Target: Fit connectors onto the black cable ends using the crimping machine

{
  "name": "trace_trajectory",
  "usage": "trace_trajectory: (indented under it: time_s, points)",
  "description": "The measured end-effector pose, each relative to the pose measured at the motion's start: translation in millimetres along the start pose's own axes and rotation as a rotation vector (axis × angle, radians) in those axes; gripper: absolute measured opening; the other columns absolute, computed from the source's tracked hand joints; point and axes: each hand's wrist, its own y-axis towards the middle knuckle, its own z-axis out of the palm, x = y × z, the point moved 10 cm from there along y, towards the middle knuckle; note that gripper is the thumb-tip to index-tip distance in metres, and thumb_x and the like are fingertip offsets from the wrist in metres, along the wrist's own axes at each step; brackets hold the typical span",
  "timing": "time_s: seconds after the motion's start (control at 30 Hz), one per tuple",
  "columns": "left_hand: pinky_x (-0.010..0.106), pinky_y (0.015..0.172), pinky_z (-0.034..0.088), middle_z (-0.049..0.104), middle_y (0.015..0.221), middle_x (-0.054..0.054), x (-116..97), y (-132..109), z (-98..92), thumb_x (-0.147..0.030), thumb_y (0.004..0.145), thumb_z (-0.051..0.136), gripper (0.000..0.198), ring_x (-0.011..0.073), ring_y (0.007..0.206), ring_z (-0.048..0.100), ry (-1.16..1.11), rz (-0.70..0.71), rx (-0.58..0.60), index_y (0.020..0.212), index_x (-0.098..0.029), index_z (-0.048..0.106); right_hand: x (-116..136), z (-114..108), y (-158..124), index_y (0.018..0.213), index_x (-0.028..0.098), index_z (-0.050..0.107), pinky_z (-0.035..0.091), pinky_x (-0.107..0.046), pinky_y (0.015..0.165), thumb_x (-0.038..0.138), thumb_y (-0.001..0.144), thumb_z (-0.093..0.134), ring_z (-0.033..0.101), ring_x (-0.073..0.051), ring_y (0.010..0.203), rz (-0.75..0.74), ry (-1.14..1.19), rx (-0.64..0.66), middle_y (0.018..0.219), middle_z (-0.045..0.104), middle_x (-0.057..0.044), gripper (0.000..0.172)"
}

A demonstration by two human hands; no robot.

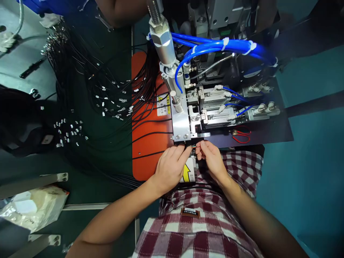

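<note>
A black cable [147,155] runs over the orange plate [150,166] and under my left hand [170,168]. That hand lies at the front of the machine, its fingers closed on the cable near its end. Thin coloured wires [194,146] show in the small gap between my hands. On their right side, my right hand [213,161] pinches the wire tips between thumb and fingers. Just beyond both hands stands the metal clamp block [181,125] of the machine. Below them is a white label with a yellow arrow [186,173]. The exact grip points are partly hidden by my fingers.
Many black cables with shiny metal ends [118,104] spread over the dark green table [107,193]. Blue air hoses [215,46] arch above the machine's cylinders [220,118]. Red-handled snips [241,135] lie at right. A plastic bag [34,208] sits lower left. Another person's arm [120,12] shows at the top.
</note>
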Motion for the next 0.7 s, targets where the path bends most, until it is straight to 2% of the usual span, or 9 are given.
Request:
trace_trajectory:
  time_s: [0.1, 0.23, 0.33, 0.47, 0.57, 0.7]
  points:
    - [0.034, 0.070, 0.044, 0.062, 0.104, 0.015, -1, 0, -2.2, -0.011, 0.089, 0.039, 0.038, 0.0235, 0.082, 0.051, -0.012, 0.004, -0.031, 0.122, -0.009, 0.057, 6, 8, -2, 0.076, 0.017, 0.058, 0.039, -0.024, 0.051, 0.052, 0.085, 0.058, 0.048, -0.008, 0.049, -0.039, -0.063, 0.043, 0.062, 0.054, 0.003, 0.036]
    - [0.035, 0.069, 0.045, 0.061, 0.101, 0.014, 1, 3, 1.1, -0.011, 0.089, 0.041, 0.037, 0.0237, 0.081, 0.051, 0.002, -0.040, -0.015, 0.122, -0.010, 0.058, 9, 16, -2, 0.074, 0.019, 0.055, 0.038, -0.024, 0.051, 0.045, 0.079, 0.066, 0.046, -0.009, 0.049, -0.050, -0.046, 0.049, 0.059, 0.051, 0.005, 0.029]
    - [0.036, 0.074, 0.047, 0.060, 0.101, 0.013, 9, -1, 0.8, -0.011, 0.090, 0.040, 0.036, 0.0231, 0.085, 0.052, -0.122, -0.087, -0.035, 0.121, -0.013, 0.058, 7, 19, 0, 0.074, 0.019, 0.054, 0.037, -0.024, 0.051, 0.043, 0.078, 0.067, 0.045, -0.009, 0.048, -0.036, -0.007, 0.063, 0.057, 0.049, 0.007, 0.027]
    - [0.036, 0.092, 0.047, 0.055, 0.112, 0.012, 29, -23, -7.5, -0.005, 0.091, 0.037, 0.040, 0.0221, 0.106, 0.051, -0.342, -0.169, -0.146, 0.126, -0.015, 0.053, 6, 18, 0, 0.075, 0.019, 0.054, 0.035, -0.024, 0.050, 0.041, 0.078, 0.067, 0.044, -0.009, 0.048, -0.015, 0.000, 0.076, 0.056, 0.049, 0.007, 0.026]
    - [0.038, 0.094, 0.047, 0.052, 0.116, 0.013, 42, -44, -10.8, -0.005, 0.091, 0.038, 0.044, 0.0223, 0.108, 0.050, -0.280, -0.270, -0.172, 0.132, -0.016, 0.050, 6, 17, -1, 0.076, 0.020, 0.054, 0.035, -0.024, 0.051, 0.040, 0.079, 0.067, 0.044, -0.009, 0.048, -0.028, -0.006, 0.077, 0.055, 0.048, 0.007, 0.025]
    - [0.043, 0.098, 0.045, 0.048, 0.124, 0.016, 45, -62, -9.0, -0.005, 0.091, 0.039, 0.049, 0.0262, 0.115, 0.047, -0.139, -0.329, -0.116, 0.137, -0.017, 0.046, 8, 17, 0, 0.076, 0.020, 0.054, 0.036, -0.025, 0.052, 0.043, 0.079, 0.066, 0.045, -0.010, 0.049, -0.054, -0.052, 0.081, 0.055, 0.047, 0.007, 0.026]
